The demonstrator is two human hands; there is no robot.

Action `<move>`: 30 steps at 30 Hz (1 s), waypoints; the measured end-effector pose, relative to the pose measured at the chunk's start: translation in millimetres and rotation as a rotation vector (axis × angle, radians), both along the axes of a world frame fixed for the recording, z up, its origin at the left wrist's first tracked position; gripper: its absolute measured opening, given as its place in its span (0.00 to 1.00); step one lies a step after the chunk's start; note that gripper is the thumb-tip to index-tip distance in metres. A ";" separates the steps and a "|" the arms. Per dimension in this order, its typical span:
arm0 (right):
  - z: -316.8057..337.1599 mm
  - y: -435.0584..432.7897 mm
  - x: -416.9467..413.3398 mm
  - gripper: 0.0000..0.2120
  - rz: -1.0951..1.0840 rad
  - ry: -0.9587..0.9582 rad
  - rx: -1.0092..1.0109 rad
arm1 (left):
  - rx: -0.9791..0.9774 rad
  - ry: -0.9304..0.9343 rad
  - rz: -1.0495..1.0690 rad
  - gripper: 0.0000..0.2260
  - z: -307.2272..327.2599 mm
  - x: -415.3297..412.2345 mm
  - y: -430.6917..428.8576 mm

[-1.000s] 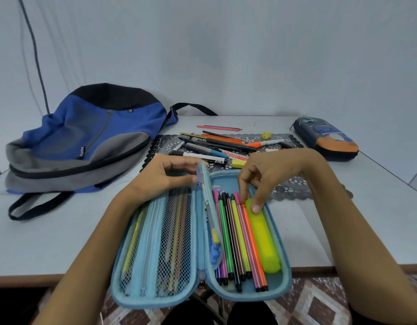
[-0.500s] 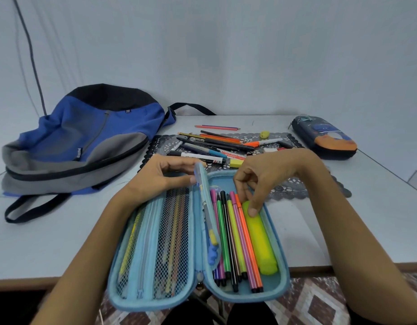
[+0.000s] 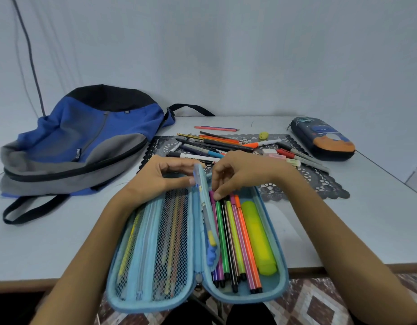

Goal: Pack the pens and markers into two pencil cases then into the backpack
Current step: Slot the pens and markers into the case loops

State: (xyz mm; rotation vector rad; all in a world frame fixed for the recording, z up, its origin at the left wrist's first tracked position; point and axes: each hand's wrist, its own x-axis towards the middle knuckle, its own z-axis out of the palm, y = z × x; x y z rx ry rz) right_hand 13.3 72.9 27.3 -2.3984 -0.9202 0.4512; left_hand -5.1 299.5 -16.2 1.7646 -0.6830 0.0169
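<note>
Now I see my left hand (image 3: 164, 177) pinching the divider flap (image 3: 203, 191) of the open light-blue pencil case (image 3: 238, 298), lower centre on the worktop (image 3: 62, 242); my right hand (image 3: 241, 174) pinches a purple felt pen (image 3: 213, 204) inside.

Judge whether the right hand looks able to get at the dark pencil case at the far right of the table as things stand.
Probably yes. The right hand is at the felt pens, and only low markers lie between it and the dark pencil case, on its own side.
</note>
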 end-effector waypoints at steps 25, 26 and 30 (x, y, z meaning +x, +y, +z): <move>-33.7 -79.7 62.2 0.09 -0.984 -0.515 -0.182 | 0.005 0.015 0.004 0.16 2.8 -3.2 0.2; -36.7 -82.4 62.8 0.08 -0.990 -0.522 -0.212 | 0.000 0.015 0.001 0.16 3.1 -3.6 0.2; -38.4 -84.1 65.7 0.04 -0.992 -0.515 -0.183 | -0.007 0.017 -0.009 0.16 2.7 -4.1 1.6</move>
